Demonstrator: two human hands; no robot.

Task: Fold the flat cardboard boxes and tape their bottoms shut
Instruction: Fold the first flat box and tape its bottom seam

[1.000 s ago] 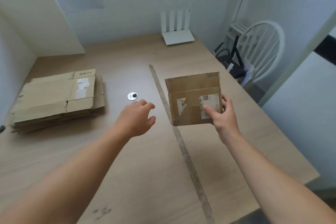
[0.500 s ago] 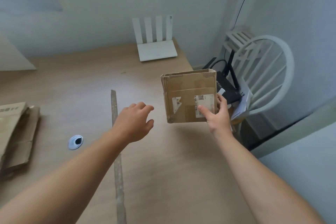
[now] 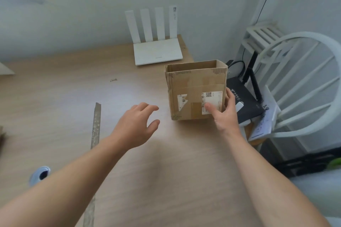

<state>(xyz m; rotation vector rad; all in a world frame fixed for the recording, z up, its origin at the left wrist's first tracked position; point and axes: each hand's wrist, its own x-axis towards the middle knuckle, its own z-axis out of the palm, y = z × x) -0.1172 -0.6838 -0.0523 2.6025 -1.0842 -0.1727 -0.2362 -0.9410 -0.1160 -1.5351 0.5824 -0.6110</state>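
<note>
Head view. While the right hand [image 3: 224,114] grips the cardboard box [image 3: 195,88] at its lower right corner, thumb pressed on the white label of the near face and fingers curled round the right side, the left hand [image 3: 136,127] hangs over the table [image 3: 166,171] just left of the box, apart from it, fingers loosely spread and holding nothing. The box is upright, squared out, top open, near the table's right edge; whether its bottom rests on the surface cannot be told. Behind it stands a white router [image 3: 156,49]. A long thin strip [image 3: 96,125] lies left of the left hand. A white chair [image 3: 295,79] stands beside the table.
</note>
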